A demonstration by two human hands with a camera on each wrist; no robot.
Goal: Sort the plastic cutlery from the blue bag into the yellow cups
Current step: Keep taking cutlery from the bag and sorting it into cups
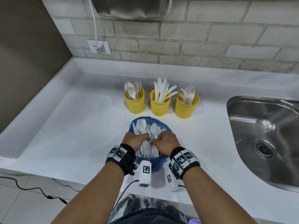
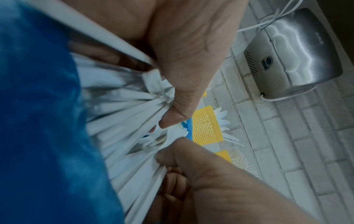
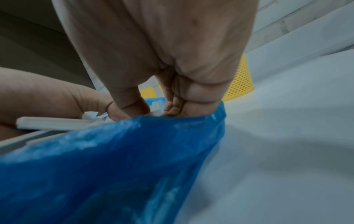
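A blue bag (image 1: 161, 125) lies open on the white counter, full of white plastic cutlery (image 1: 145, 126). Both hands reach into it from the near side. My left hand (image 1: 135, 139) grips a bundle of handles, its thumb (image 2: 178, 112) pressed on top. My right hand (image 1: 166, 143) is curled beside it, thumb and fingers (image 3: 153, 106) pinching white cutlery just inside the bag's edge (image 3: 172, 121). Behind the bag stand three yellow mesh cups: one with spoons (image 1: 135, 102), one with knives (image 1: 160, 105), one with forks (image 1: 186, 107).
A steel sink (image 1: 265, 135) is sunk into the counter at the right. A wall socket (image 1: 98, 46) with a white cable and a steel hand dryer (image 1: 129, 8) are on the brick wall behind. The counter's front edge runs just below my wrists.
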